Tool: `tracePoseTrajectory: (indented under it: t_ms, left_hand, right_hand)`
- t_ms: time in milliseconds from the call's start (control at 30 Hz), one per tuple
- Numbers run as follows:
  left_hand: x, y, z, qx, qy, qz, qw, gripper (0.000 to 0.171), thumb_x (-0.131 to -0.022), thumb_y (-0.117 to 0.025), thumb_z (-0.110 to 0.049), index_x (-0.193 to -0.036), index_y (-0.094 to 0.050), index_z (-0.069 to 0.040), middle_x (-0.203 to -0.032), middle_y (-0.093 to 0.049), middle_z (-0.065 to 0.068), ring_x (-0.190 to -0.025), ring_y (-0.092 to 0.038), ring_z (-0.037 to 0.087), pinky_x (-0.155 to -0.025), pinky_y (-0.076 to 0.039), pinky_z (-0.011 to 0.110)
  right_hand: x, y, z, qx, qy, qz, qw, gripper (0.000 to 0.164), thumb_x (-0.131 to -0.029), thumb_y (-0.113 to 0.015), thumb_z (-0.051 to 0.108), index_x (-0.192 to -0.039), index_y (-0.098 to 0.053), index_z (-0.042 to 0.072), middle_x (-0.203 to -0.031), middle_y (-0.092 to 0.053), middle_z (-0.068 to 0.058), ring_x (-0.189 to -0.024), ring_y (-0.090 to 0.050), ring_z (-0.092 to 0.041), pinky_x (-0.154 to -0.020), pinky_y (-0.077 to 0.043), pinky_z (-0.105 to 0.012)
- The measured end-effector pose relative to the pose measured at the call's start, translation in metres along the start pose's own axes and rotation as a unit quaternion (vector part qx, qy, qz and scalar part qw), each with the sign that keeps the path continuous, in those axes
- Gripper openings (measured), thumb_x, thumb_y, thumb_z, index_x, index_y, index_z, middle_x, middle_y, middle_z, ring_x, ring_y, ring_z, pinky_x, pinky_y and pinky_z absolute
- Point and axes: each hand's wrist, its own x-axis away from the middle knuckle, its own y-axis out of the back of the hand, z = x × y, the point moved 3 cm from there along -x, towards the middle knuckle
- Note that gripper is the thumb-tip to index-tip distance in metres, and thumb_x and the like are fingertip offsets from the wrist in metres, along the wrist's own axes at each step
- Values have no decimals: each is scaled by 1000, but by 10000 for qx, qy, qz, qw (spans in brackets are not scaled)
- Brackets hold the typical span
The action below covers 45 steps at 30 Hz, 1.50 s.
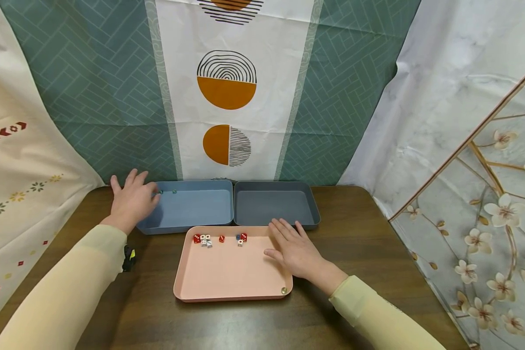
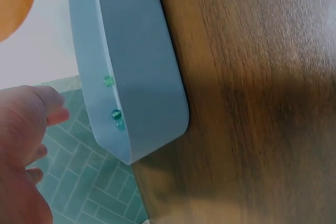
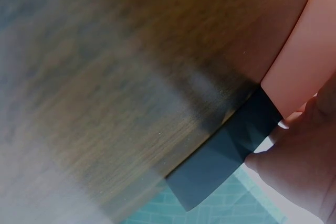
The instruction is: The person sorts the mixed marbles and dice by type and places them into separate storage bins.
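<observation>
My left hand hovers over the left end of the light blue tray, fingers spread and nothing seen in them. Inside that tray, along its far wall, lie a light green bead, a dark green bead and a teal bead. My right hand is over the right side of the pink tray, its fingers extended. Toward the pink tray's far side sit several red and white dice, among them a red die, plus a small blue piece. A yellowish-green bead lies in its near right corner.
A dark grey tray stands beside the blue one, behind the pink tray. All three rest on a brown wooden table. Patterned cloth hangs along the table's back edge, with more fabric at both sides.
</observation>
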Motion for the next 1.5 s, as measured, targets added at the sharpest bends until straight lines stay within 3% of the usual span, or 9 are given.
tracePoseTrajectory:
  t_ms: [300, 667, 933, 1500]
  left_hand:
    - [2, 9, -28, 64, -174, -88, 9998, 31, -109, -66, -20, -130, -76, -1, -168, -37, 35, -161, -20, 57, -120, 5, 86]
    - [9, 10, -59, 41, -543, -134, 9984, 32, -107, -71, -20, -134, -76, -3, -167, -42, 31, -161, -24, 53, -122, 1, 85]
    - [13, 6, -84, 110, -952, -317, 9949, 30, -106, -75, -19, -133, -77, -6, -166, -47, 28, -160, -29, 51, -123, -6, 84]
    - [26, -2, -133, 90, -1492, -237, 9885, 32, -105, -80, -25, -133, -79, -10, -169, -46, 24, -163, -28, 47, -127, -8, 79]
  right_hand:
    - [-1, -1, -2, -83, 13, -39, 10000, 82, -113, -51, 60, -175, -33, 9, -181, -29, -10, -168, -23, -31, -134, -12, -62]
    - [-1, -1, -1, 0, -3, 41, 10000, 83, -114, -47, 62, -176, -29, 9, -182, -25, -9, -169, -19, -29, -135, -8, -60]
    - [0, -2, -2, -2, -47, 58, 10000, 84, -114, -47, 63, -176, -29, 10, -182, -24, -8, -169, -19, -28, -135, -8, -60]
    - [0, -2, -1, -7, -31, 20, 10000, 83, -114, -47, 62, -176, -30, 10, -182, -25, -8, -169, -20, -28, -135, -8, -60]
